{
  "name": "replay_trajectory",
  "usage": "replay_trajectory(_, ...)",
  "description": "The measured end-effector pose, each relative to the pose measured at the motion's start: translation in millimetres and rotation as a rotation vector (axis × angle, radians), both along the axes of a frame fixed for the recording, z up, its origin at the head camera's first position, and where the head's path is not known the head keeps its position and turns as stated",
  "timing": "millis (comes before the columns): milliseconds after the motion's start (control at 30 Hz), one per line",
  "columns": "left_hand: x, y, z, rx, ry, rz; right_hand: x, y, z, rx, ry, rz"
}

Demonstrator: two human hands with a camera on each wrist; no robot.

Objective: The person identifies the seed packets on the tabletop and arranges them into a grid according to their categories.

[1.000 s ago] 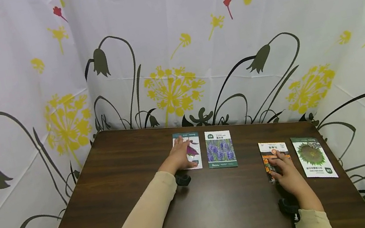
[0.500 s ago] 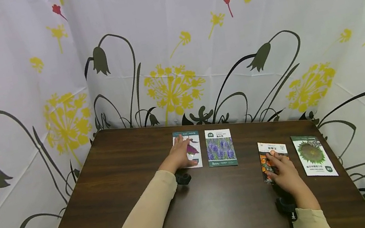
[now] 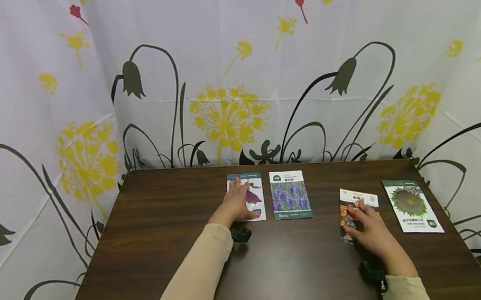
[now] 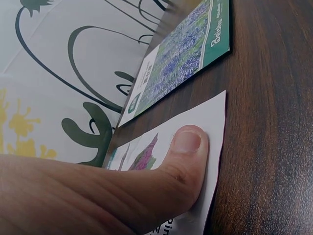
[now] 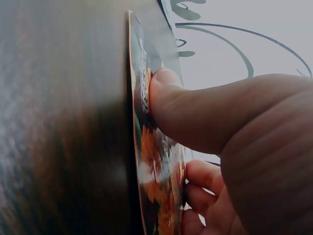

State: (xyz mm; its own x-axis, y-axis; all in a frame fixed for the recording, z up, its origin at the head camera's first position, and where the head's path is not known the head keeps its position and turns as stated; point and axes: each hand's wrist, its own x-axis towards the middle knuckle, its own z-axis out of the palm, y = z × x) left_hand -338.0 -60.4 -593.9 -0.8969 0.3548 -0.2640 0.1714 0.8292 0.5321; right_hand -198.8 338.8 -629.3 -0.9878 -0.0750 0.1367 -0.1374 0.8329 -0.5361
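Note:
Left hand (image 3: 236, 202) rests on a white seed packet with a purple flower (image 3: 254, 196); its fingers are spread. In the left wrist view its thumb (image 4: 188, 152) presses the packet's white margin (image 4: 215, 127). My right hand (image 3: 372, 228) lies over a seed packet with orange flowers (image 3: 345, 214) at the right of the table, fingers on the printed face. Seen from the right wrist, the thumb (image 5: 168, 98) touches the orange packet's face (image 5: 156, 166), with the other fingers bent toward it farther along. The lower right of this packet is hidden by the hand.
A lavender seed packet (image 3: 289, 195) lies just right of the purple-flower one. Near the right edge lies a green-and-white packet with a sunflower-like head (image 3: 412, 205). The brown wooden table (image 3: 162, 228) backs onto a flower-printed curtain (image 3: 209, 27).
My right hand has moved slightly left, and the orange-flower packet has slid left and turned a little with it. The left hand and its packet have stayed in place.

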Motion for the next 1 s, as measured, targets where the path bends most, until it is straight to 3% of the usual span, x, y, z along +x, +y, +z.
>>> replay_trajectory(167,-2.5,2.4,-1.7,0.005,-0.015,0.0,0.4,-0.8,3.3,0.048,-0.057,-0.032)
replay_trajectory(433,-5.1,0.4,-1.4,-0.002,-0.002,-0.009,6.4,-16.9,4.0,0.092,-0.222,-0.086)
replay_trajectory(700,-2.7,-0.8,-3.8,0.01,-0.007,-0.008,16.9,-28.2,4.0,0.111,-0.203,-0.085)
replay_trajectory(933,-8.9,0.6,-15.5,0.035,-0.012,-0.006,27.2,-43.1,3.5,0.129,-0.194,-0.069)
replay_trajectory(1000,-8.0,-0.7,-13.4,0.036,-0.018,-0.002,30.3,-48.9,3.4,0.129,-0.185,-0.065)
